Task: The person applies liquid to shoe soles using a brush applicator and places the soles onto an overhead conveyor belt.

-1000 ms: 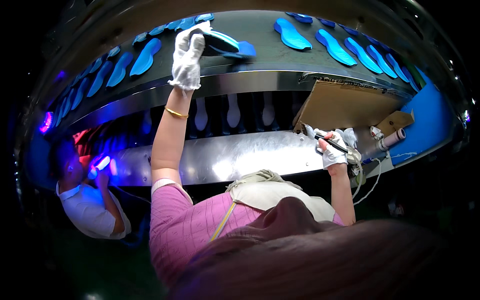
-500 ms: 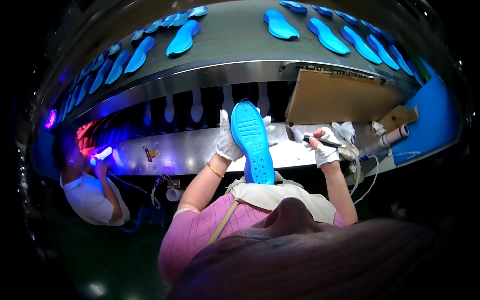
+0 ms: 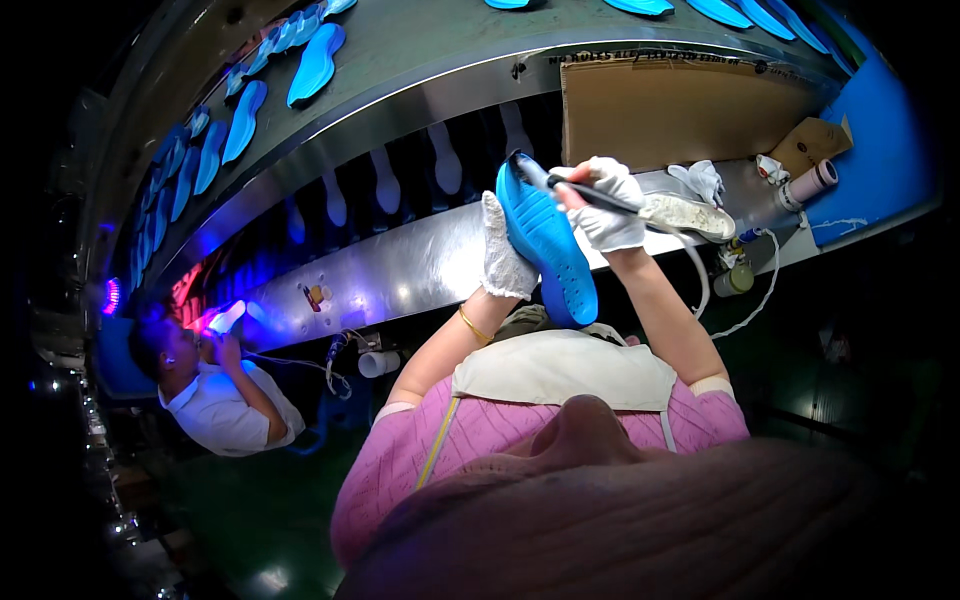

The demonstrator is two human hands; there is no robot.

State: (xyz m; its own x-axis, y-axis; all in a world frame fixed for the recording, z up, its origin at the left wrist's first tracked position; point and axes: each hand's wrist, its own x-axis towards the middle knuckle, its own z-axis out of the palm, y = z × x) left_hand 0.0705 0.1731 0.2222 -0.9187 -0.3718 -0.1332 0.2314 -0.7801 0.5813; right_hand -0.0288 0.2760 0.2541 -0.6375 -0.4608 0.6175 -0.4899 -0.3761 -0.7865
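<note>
My left hand (image 3: 507,252), in a white glove, grips the left side of a blue shoe sole (image 3: 552,240). The sole stands tilted in front of my apron, its grooved and dotted face toward me. My right hand (image 3: 608,212), gloved with some fingertips bare, is closed round a black-handled brush (image 3: 598,196). Pale bristles meet the sole's far end, blurred by motion. Right of that hand, a whitish, sole-shaped thing (image 3: 690,214) lies on the metal bench (image 3: 415,262).
Beyond the bench a conveyor belt (image 3: 420,45) carries several blue soles. A cardboard sheet (image 3: 690,115) leans at the back right, near a crumpled white glove (image 3: 700,180) and a pink-white roll (image 3: 812,180). A co-worker (image 3: 225,395) holds a glowing piece at the left.
My right hand has brought the brush leftward from the bench onto the sole's far end. The sole has shifted right and tilts more. The whole view has turned somewhat.
</note>
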